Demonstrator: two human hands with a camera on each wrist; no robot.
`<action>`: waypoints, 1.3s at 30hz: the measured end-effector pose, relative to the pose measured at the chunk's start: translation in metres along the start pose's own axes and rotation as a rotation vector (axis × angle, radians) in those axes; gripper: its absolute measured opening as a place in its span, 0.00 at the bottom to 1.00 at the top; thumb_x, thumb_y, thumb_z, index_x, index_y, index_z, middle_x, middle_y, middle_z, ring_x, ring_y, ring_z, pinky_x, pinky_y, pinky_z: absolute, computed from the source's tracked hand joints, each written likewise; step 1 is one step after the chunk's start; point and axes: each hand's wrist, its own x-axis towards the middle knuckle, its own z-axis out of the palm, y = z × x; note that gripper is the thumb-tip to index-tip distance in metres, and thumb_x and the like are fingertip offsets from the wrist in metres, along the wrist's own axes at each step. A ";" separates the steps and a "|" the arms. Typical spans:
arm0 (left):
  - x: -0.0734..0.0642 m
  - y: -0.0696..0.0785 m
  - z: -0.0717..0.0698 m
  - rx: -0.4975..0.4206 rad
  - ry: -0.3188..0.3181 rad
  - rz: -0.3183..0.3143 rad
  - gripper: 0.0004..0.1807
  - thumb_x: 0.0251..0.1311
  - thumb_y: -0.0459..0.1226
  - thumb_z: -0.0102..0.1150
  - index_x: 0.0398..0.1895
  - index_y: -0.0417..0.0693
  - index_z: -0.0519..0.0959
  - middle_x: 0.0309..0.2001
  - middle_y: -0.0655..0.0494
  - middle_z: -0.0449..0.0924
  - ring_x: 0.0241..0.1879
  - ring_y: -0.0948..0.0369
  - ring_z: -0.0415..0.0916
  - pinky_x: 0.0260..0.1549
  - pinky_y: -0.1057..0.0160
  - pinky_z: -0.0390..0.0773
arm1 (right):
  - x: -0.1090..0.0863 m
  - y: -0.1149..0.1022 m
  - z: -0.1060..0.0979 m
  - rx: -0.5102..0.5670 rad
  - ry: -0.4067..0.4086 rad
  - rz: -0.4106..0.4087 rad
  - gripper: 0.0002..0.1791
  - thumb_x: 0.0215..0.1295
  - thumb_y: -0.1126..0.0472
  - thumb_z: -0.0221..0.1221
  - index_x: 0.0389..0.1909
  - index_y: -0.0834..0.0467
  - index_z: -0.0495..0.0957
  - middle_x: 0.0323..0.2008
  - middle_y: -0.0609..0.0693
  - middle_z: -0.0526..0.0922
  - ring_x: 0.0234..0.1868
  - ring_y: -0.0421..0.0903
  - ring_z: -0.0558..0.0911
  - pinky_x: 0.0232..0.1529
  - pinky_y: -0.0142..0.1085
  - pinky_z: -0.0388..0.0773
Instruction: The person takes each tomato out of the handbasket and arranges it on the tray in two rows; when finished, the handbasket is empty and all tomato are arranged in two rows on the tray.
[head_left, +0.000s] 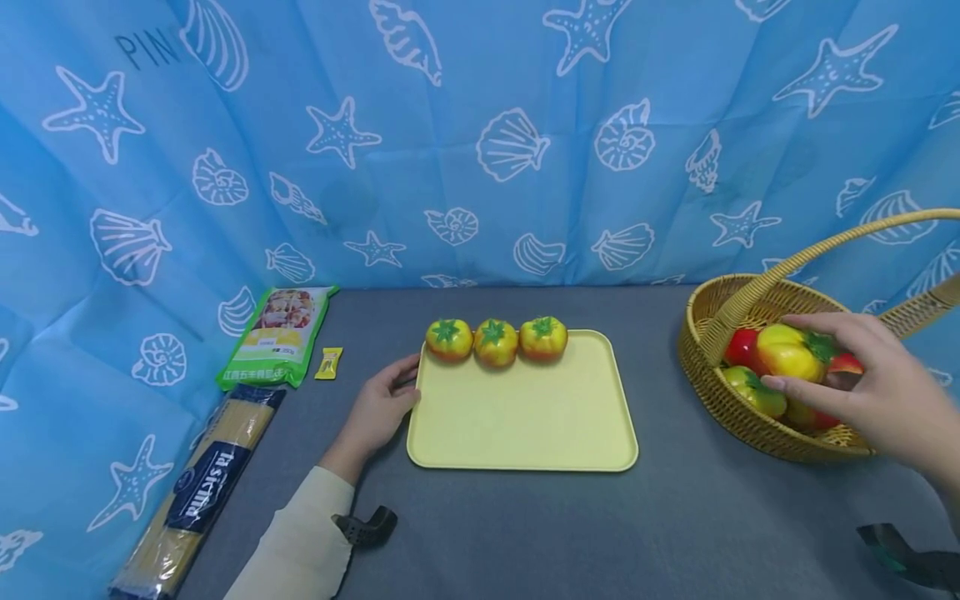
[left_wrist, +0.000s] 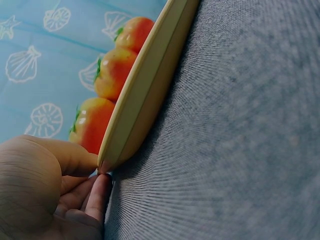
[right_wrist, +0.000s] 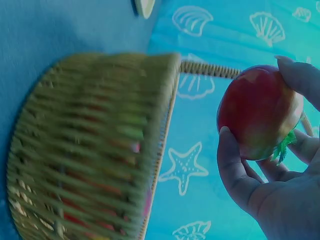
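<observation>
Red-yellow fruit (right_wrist: 257, 115) between right fingers (right_wrist: 233, 162)

1 pale-yellow rectangular tray (head_left: 525, 429), 3 yellow-red green-capped fruits (head_left: 495, 346), 1 similar fruit (right_wrist: 257, 110) held right. 1 tan wicker basket (head_left: 708, 383); basket fruit (head_left: 756, 394) uncountable. Left: 1 green plastic bag (head_left: 276, 337), 1 navy-labelled pasta pack (head_left: 204, 483), 1 small yellow packet (head_left: 328, 364).
</observation>
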 end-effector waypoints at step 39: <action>0.001 -0.001 -0.002 -0.026 -0.022 0.020 0.32 0.77 0.28 0.59 0.83 0.41 0.68 0.73 0.39 0.74 0.67 0.44 0.77 0.64 0.47 0.80 | 0.040 -0.045 0.125 0.150 -0.222 -0.219 0.36 0.63 0.57 0.81 0.69 0.63 0.78 0.62 0.62 0.74 0.59 0.60 0.76 0.56 0.61 0.79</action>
